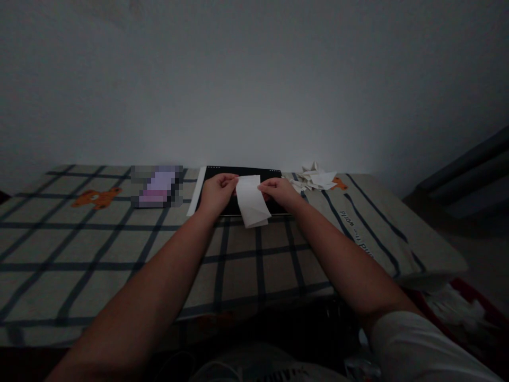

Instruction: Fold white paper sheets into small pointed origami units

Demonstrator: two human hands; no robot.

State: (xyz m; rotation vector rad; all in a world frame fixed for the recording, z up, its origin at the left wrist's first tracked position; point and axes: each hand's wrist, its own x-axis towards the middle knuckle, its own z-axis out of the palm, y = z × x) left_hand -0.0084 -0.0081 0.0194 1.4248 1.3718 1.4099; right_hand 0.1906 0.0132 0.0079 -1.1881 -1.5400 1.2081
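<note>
Between my hands is a strip of white paper point(251, 200), its lower end bent and hanging toward me. My left hand point(219, 192) pinches the paper's upper left edge between thumb and fingers. On the other side, my right hand point(280, 191) grips the right edge the same way. Both hands are above a flat black board or pad point(220, 175) with rows of small white marks along its far edge and a white strip down its left side. Some of the fingers are hidden behind the paper.
A checked cloth point(159, 246) with bear prints covers the table against a pale wall point(254, 85). A blurred, phone-like object point(159, 185) lies left. Folded white paper pieces point(316, 178) are piled right. A red container point(465, 292) with white scraps stands low at right.
</note>
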